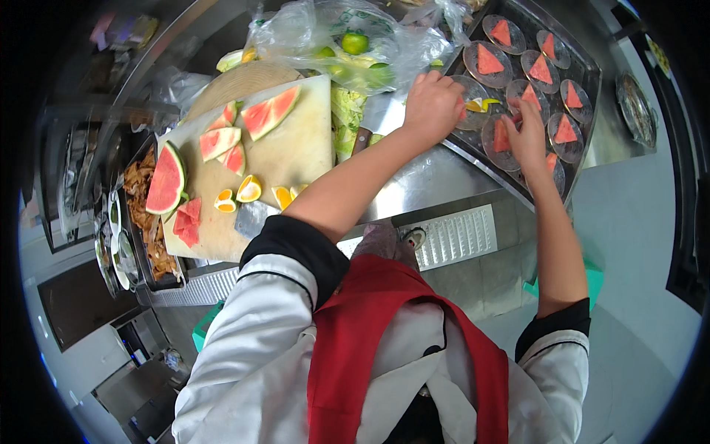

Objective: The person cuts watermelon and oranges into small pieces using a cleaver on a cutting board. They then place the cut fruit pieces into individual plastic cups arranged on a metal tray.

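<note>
My left hand (432, 108) is at the left rim of a dark metal tray (591, 111), its fingers by a watermelon piece (461, 107) at the edge of a small clear plate (470, 125). Whether they grip it is hard to tell. Peeled citrus pieces (481, 104) lie on the same plate. My right hand (526, 136) reaches over the tray, fingertips near the watermelon wedge (531, 97) on another plate; their hold cannot be made out. Just left of its thumb, a wedge (501, 136) rests on a plate. Several more plates, each with a watermelon wedge, fill the tray.
A cutting board (305, 133) at left bears watermelon slices (167, 178), orange wedges (249, 188) and a broad metal blade (255, 218). Behind are a plastic bag (288, 33) of green citrus and leafy greens (346, 116). A brown knife handle (361, 140) lies beside the board.
</note>
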`<action>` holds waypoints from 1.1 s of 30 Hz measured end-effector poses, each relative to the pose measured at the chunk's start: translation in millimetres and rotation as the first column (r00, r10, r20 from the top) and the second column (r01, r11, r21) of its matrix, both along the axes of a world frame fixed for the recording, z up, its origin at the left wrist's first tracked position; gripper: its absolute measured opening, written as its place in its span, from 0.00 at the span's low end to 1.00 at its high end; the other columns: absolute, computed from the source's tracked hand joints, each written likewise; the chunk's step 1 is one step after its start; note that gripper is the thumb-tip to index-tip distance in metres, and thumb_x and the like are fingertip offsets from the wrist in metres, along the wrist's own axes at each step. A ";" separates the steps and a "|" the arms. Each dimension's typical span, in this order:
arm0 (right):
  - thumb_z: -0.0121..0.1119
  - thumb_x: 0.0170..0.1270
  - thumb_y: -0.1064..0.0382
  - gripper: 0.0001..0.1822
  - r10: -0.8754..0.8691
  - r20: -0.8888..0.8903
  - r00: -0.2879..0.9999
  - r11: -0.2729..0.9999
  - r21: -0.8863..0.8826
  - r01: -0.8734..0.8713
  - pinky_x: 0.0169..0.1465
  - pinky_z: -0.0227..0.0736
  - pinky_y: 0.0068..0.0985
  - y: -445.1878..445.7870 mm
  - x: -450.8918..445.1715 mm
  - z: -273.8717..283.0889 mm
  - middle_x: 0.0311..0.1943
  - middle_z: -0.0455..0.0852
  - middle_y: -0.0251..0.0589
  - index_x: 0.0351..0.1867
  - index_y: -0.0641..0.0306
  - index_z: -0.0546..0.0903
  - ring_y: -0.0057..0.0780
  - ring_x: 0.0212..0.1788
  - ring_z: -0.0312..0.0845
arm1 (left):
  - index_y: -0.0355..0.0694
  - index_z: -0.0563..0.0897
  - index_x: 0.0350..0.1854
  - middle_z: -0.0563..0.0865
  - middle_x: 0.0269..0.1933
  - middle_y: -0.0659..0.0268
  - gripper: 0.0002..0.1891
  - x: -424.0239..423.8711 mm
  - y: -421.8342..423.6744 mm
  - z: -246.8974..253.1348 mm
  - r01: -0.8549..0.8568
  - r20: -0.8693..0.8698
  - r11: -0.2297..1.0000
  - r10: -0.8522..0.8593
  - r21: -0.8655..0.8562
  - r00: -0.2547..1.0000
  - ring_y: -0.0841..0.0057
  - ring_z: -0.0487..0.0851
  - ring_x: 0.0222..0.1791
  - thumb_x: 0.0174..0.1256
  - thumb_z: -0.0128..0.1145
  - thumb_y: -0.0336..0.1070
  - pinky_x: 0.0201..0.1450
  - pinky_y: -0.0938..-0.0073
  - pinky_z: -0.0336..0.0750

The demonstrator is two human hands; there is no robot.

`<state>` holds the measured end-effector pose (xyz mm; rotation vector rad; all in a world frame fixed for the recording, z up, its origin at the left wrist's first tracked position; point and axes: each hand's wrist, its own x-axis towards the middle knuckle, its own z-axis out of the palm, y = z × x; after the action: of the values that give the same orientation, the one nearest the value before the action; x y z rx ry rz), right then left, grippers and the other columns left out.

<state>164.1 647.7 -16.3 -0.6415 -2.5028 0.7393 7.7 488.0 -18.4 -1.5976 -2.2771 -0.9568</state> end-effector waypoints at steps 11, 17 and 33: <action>0.62 0.65 0.62 0.12 0.652 -0.034 0.757 0.641 -0.509 -0.574 0.38 0.76 0.34 -265.4 9.6 80.9 0.35 0.82 0.45 0.45 0.66 0.79 0.40 0.34 0.82 | 0.37 0.84 0.38 0.86 0.38 0.59 0.08 29.0 -282.1 106.5 -0.357 0.164 0.932 0.344 0.060 0.925 0.60 0.81 0.43 0.55 0.65 0.27 0.50 0.63 0.74; 0.67 0.58 0.54 0.20 0.740 0.203 0.641 0.670 -0.141 -0.728 0.41 0.76 0.36 -337.3 9.0 71.9 0.38 0.79 0.45 0.44 0.64 0.75 0.41 0.40 0.80 | 0.37 0.84 0.43 0.86 0.43 0.58 0.13 -13.4 -376.4 94.3 -0.531 0.106 0.839 0.543 -0.120 0.833 0.58 0.80 0.47 0.55 0.66 0.29 0.51 0.63 0.74; 0.61 0.53 0.69 0.13 0.404 0.467 0.787 0.893 -0.014 -0.450 0.37 0.76 0.37 -425.3 11.1 85.5 0.32 0.75 0.44 0.41 0.63 0.74 0.44 0.36 0.79 | 0.37 0.82 0.48 0.84 0.42 0.58 0.14 -71.6 -376.2 87.0 0.001 0.157 1.000 0.003 -0.024 0.988 0.57 0.80 0.47 0.59 0.63 0.32 0.52 0.60 0.75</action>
<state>175.2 222.4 69.2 -0.2162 -3.1663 0.6645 -63.9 111.8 68.6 -1.5828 -2.4003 -1.0946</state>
